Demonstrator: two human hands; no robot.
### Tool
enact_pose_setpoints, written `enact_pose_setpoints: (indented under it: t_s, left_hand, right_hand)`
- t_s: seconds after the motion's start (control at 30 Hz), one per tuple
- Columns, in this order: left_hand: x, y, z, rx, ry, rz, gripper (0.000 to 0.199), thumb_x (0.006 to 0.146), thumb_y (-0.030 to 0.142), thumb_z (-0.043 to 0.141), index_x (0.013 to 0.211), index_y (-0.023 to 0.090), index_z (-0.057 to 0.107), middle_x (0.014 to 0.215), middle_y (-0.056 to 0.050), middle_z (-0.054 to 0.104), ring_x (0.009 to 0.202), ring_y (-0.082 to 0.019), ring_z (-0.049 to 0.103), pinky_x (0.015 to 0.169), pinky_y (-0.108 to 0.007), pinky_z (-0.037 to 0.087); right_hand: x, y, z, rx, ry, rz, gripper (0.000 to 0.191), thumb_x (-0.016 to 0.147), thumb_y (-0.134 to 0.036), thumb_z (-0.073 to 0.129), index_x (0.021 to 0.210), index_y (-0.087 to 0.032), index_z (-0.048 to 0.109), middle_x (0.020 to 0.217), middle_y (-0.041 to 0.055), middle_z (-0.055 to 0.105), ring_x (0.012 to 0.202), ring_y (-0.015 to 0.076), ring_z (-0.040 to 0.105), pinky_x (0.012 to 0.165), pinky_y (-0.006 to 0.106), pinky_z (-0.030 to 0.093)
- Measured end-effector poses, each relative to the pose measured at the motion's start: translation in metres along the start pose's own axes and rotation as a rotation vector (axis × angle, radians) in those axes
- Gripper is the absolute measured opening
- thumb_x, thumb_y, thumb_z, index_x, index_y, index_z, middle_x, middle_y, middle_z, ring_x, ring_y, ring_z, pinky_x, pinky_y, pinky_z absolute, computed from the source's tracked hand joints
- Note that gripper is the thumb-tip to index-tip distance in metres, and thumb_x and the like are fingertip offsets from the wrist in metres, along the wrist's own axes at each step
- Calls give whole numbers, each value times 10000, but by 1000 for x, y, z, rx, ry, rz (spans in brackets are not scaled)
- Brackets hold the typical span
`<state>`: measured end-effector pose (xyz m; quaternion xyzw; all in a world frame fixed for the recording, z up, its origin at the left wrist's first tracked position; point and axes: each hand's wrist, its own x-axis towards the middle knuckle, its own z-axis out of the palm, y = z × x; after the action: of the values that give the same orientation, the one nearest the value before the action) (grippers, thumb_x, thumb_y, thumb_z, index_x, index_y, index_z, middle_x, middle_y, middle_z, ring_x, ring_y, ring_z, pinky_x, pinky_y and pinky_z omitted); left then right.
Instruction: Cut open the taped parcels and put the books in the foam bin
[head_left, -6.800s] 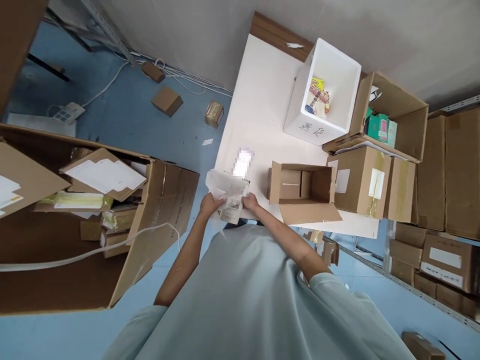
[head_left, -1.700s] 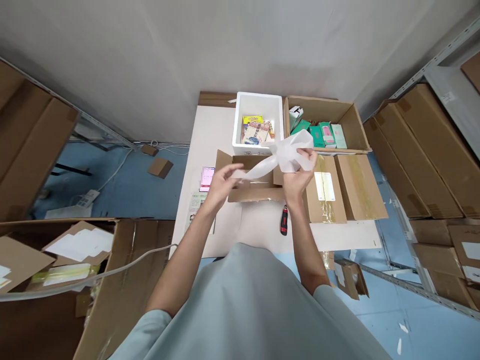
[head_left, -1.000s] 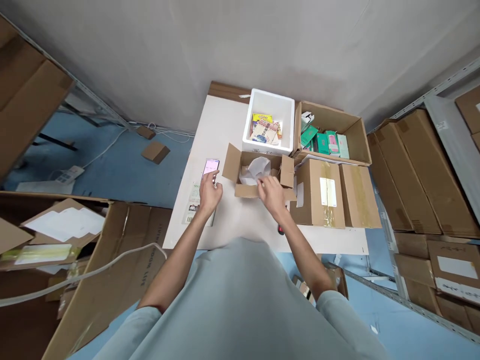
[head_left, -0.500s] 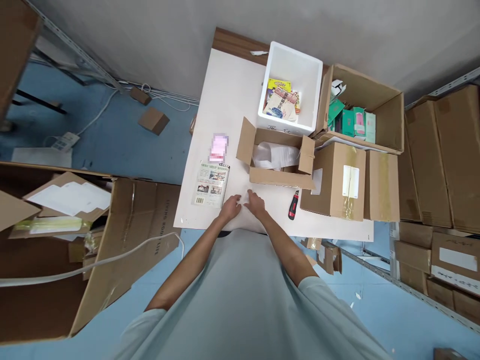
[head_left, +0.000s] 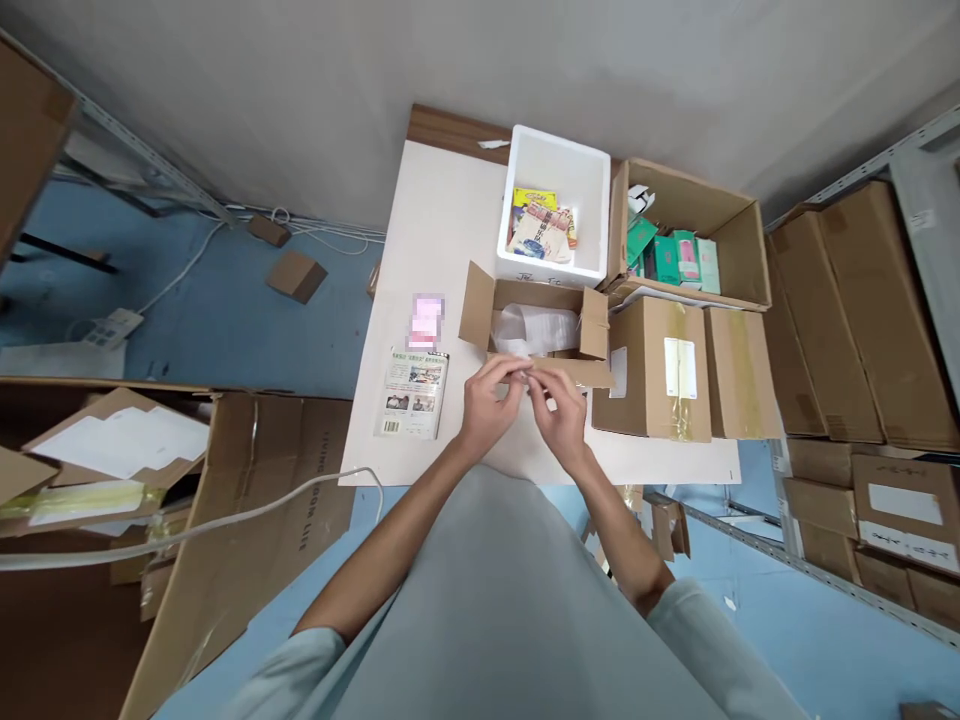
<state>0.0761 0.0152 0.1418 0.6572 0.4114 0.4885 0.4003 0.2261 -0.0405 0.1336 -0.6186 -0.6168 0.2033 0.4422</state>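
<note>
My left hand (head_left: 491, 402) and my right hand (head_left: 556, 408) meet fingertip to fingertip above the table, in front of a small open carton (head_left: 555, 368). Both are closed in a pinch on something too small and hidden to name. Translucent wrap (head_left: 536, 328) lies inside the carton. A book (head_left: 411, 398) rests to the left of my left hand, with a pink item (head_left: 426, 322), blurred in the picture, just beyond it.
Behind the carton are a white foam box (head_left: 553, 270) with booklets and a large carton (head_left: 739, 235) holding green boxes. Taped cartons (head_left: 649, 370) stand right. A white cable (head_left: 247, 512) crosses the lower left.
Both hands have risen from the tabletop and moved to the right, and their fingertips have come together. The camera view has shifted; the red and black cutter is now almost wholly hidden.
</note>
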Motion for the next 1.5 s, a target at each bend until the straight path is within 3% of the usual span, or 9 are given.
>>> enact_pose_setpoints:
  t_s: [0.17, 0.33, 0.47, 0.57, 0.7, 0.83, 1.03, 1.2, 1.5]
  left_hand:
    - [71, 21, 28, -58, -25, 101, 453, 1095, 146, 562, 1505, 224, 737, 1617, -138, 691, 1398, -235, 733, 1147, -387, 640]
    - [71, 1, 26, -65, -20, 27, 510, 1048, 135, 590, 1536, 232, 703, 1689, -160, 613, 1251, -224, 791, 1038, -362, 686]
    - [35, -27, -13, 59, 157, -65, 376, 1076, 178, 575, 1402, 222, 758, 1456, -131, 728, 1104, -200, 786, 962, -330, 675]
    - [4, -72, -50, 320, 264, -326, 404, 1049, 136, 536, 1397, 186, 736, 1437, -165, 695, 1239, -266, 734, 1061, -395, 643]
    - [-41, -139, -76, 728, -11, -852, 636, 975, 173, 659, 1591, 37, 576, 1647, -319, 535, 1586, -439, 515, 1335, -576, 424]
    - [-72, -176, -73, 832, -206, -911, 968, 849, 176, 792, 1694, -79, 395, 1802, -451, 269, 1712, -588, 266, 1326, -672, 379]
    - [-61, -193, -59, 1009, -424, -977, 1218, 784, 132, 837, 1799, -48, 188, 1788, -535, 135, 1674, -698, 267, 1140, -707, 539]
    - [-52, -193, -62, 940, -364, -981, 1262, 756, 145, 862, 1811, -21, 188, 1788, -534, 135, 1662, -735, 244, 1108, -778, 533]
    - [-43, -169, -149, 469, -132, -962, 768, 923, 196, 763, 1663, 144, 568, 1533, -288, 695, 1488, -497, 633, 1285, -668, 445]
  right_hand:
    - [80, 20, -13, -185, 152, -54, 361, 1198, -424, 513, 1360, -241, 778, 1284, 135, 796, 1072, 242, 766, 985, 382, 640]
    - [110, 64, 12, -485, -78, 245, 327, 1089, -182, 555, 1288, -152, 814, 1400, 208, 772, 1289, 322, 717, 1144, 467, 572]
    - [79, 66, 21, -532, -51, 244, 375, 1092, -202, 577, 1390, -117, 789, 1593, 255, 668, 1498, 370, 601, 1263, 553, 497]
    - [45, 51, 17, -475, 18, 116, 367, 1139, -298, 562, 1388, -162, 794, 1572, 226, 677, 1515, 359, 585, 1282, 565, 489]
    - [3, 25, 8, -388, 31, 21, 345, 1168, -379, 550, 1331, -221, 810, 1495, 188, 726, 1443, 330, 646, 1255, 558, 527]
    - [-26, 2, 6, -346, -19, 29, 332, 1172, -384, 558, 1293, -230, 826, 1374, 162, 800, 1319, 310, 724, 1175, 529, 584]
    - [-42, -20, 23, -319, -74, 97, 339, 1166, -376, 544, 1243, -244, 848, 1229, 129, 856, 1180, 285, 789, 1102, 472, 628]
    - [-48, -40, 39, -260, -118, 133, 316, 1165, -349, 566, 1260, -237, 845, 1213, 131, 863, 1167, 299, 797, 1068, 466, 636]
    - [-64, -42, 56, -195, -177, 194, 331, 1150, -364, 554, 1227, -254, 856, 1191, 95, 880, 1131, 286, 806, 1015, 448, 656]
